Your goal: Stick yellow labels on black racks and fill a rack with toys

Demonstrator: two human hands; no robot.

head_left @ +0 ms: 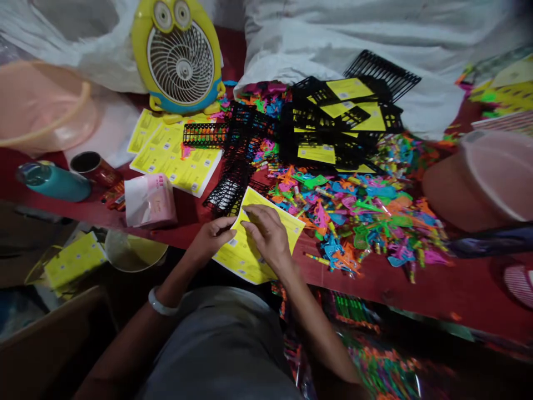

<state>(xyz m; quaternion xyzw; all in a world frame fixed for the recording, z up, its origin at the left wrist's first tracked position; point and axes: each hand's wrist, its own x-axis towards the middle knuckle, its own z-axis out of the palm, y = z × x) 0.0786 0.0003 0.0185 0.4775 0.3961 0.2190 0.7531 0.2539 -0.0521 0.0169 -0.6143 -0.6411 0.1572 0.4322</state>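
A yellow printed label sheet (245,261) is held at the table's front edge, slanting down toward my lap. My left hand (214,239) pinches its left edge between thumb and fingers. Over the upper part of the same sheet, my right hand (268,233) is curled, thumb and fingertips close together at the paper near the left hand. Whether a single label is between those fingertips is too small to tell. Just beyond the sheet lie black plastic grid strips (227,189). To the right spreads a heap of small colourful plastic toys (353,216).
More yellow sheets (179,155) lie beneath a yellow fan (183,61). A tissue pack (156,200), a cup (89,166) and a teal bottle (54,180) stand left. Black strips with yellow labels (341,122) are piled behind the toys. A pink bucket (470,178) is at right.
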